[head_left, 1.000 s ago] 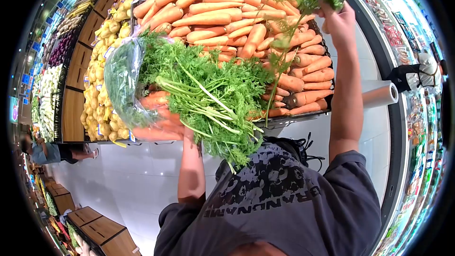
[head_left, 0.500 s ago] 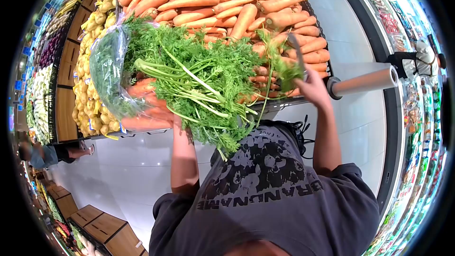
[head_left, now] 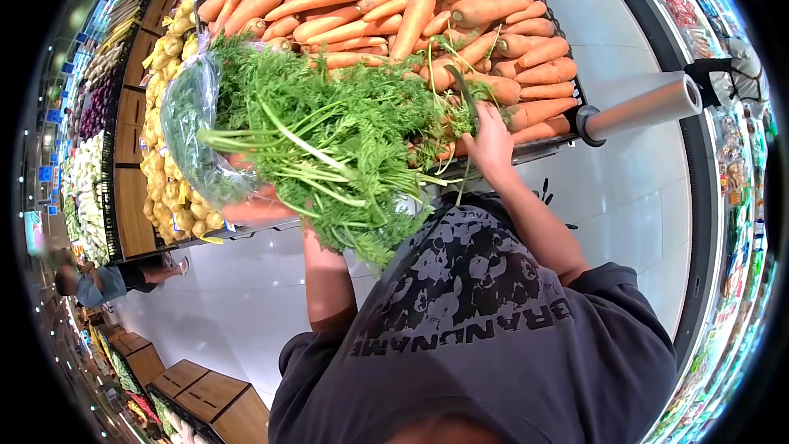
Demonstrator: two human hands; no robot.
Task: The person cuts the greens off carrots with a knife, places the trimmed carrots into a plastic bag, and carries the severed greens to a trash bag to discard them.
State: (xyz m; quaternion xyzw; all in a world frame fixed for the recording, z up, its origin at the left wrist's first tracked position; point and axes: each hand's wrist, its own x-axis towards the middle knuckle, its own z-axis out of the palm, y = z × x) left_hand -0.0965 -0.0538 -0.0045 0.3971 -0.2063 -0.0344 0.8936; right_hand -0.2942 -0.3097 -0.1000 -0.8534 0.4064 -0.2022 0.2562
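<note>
Leafy carrot greens with pale stems (head_left: 329, 127) lie in a large bunch at the centre, in front of piled carrots (head_left: 370, 0). A clear plastic bag (head_left: 193, 127) surrounds the left end of the bunch, with some carrots showing through its lower part. My left forearm (head_left: 327, 279) reaches up under the bunch; greens and bag hide the fingers. My right hand (head_left: 491, 138) is closed around a knife, right of the bunch and over the front edge of the carrot pile. The dark knife blade (head_left: 465, 92) points up and left, beside thin leafy sprigs (head_left: 448, 119).
Bagged yellow produce (head_left: 168, 156) stands left of the carrots. A plastic roll (head_left: 645, 107) juts from the crate's right side. Lit shelves (head_left: 731, 222) line the far right. One person (head_left: 107, 279) is at the left edge, another (head_left: 735, 74) at the right.
My right hand has come down and left with the knife from the upper right. The sprig it held now lies on the carrots, and the main stems have shifted left.
</note>
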